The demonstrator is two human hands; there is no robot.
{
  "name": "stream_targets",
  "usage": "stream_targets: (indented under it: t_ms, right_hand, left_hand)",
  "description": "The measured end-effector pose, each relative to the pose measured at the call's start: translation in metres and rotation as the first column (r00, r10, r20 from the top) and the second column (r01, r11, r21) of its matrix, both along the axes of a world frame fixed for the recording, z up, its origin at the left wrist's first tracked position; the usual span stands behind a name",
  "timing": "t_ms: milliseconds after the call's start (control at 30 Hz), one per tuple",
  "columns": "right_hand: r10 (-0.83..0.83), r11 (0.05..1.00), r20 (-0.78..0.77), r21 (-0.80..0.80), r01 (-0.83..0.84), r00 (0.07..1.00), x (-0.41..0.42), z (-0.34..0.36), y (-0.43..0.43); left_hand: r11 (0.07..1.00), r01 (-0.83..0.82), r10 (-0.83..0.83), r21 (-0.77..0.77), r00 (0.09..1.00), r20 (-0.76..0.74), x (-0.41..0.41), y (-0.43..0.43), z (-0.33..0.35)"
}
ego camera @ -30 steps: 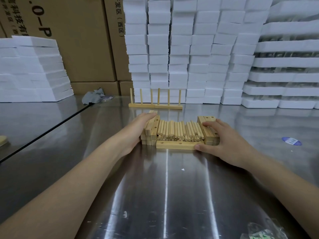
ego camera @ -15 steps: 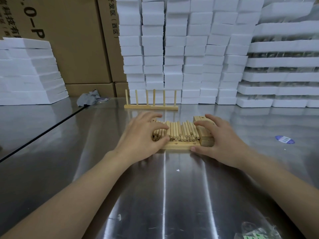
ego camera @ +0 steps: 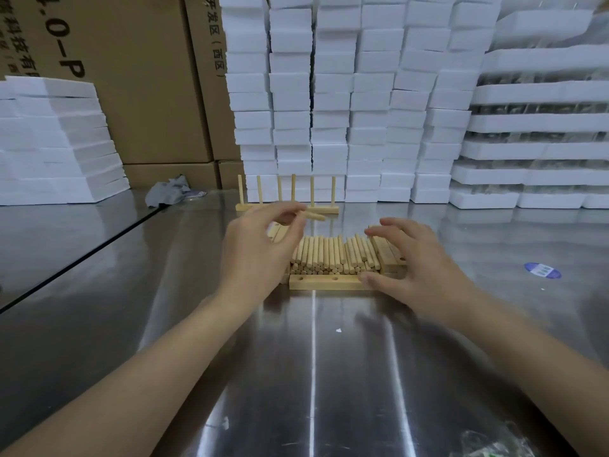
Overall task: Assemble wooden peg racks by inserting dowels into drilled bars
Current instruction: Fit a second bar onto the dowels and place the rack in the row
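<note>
Drilled bar point(ego camera: 324, 282): flat at the middle of the surface point(ego camera: 313, 357), holes up, against the near side of the dowel pile point(ego camera: 333, 255).
Right grip point(ego camera: 418, 268): fingers spread, thumb on the bar's right end, fingertips over stacked bars point(ego camera: 392, 258).
Left grip point(ego camera: 260, 252): pinching one dowel point(ego camera: 313, 215), blurred, apparently lifted clear of the pile.
Finished rack point(ego camera: 326, 210): six upright pegs, toward the far edge, before foam blocks point(ego camera: 329, 94).

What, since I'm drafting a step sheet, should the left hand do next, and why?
Probably lower the dowel pinched in the left hand into an empty hole of the drilled bar: its visible holes hold nothing, and the right hand touches its end with the thumb, seemingly steadying it.
</note>
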State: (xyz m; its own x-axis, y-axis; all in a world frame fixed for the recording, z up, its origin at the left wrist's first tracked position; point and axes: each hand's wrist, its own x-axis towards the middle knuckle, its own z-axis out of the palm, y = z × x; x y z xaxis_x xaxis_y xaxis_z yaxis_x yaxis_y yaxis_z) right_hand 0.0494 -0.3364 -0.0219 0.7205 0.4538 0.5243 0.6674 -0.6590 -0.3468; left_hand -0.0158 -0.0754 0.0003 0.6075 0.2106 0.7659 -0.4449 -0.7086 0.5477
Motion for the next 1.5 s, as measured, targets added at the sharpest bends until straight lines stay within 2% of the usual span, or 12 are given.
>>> stream_targets:
  t_ms: [67, 133, 233, 333, 500, 767, 967, 1500]
  right_hand:
    - [-0.003, 0.995, 0.065, 0.096, -0.003, 0.998, -0.005, 0.004, 0.003]
    - [0.003, 0.977, 0.062, 0.213, -0.017, 0.998, -0.011, 0.009, 0.007]
    - [0.121, 0.899, -0.008, 0.425, -0.106, 0.993, -0.023, 0.015, 0.014]
    - [0.197, 0.838, -0.005, 0.519, -0.166, 0.98, -0.035, 0.019, 0.019]
    - [0.236, 0.79, -0.017, 0.585, -0.182, 0.972, -0.044, 0.024, 0.021]
    - [0.248, 0.728, -0.07, 0.671, -0.138, 0.966, -0.043, 0.028, 0.02]
    - [0.257, 0.66, -0.09, 0.743, -0.107, 0.962, -0.04, 0.027, 0.019]
    - [0.259, 0.694, -0.085, 0.709, -0.124, 0.962, -0.039, 0.028, 0.018]
  left_hand:
    - [0.942, 0.144, -0.165, -0.303, 0.985, -0.044, -0.003, -0.003, 0.007]
    - [0.855, 0.238, -0.301, -0.46, 0.951, -0.066, -0.007, -0.004, 0.013]
    - [0.764, 0.306, -0.431, -0.568, 0.897, -0.097, -0.009, -0.002, 0.015]
    - [0.705, 0.33, -0.505, -0.628, 0.855, -0.118, -0.009, -0.002, 0.013]
    - [0.704, 0.324, -0.514, -0.632, 0.847, -0.139, -0.01, -0.004, 0.012]
    - [0.742, 0.406, -0.549, -0.534, 0.825, -0.135, -0.017, -0.008, 0.013]
    - [0.749, 0.416, -0.543, -0.515, 0.831, -0.119, -0.016, -0.008, 0.013]
    - [0.798, 0.396, -0.502, -0.454, 0.853, -0.139, -0.013, -0.006, 0.007]
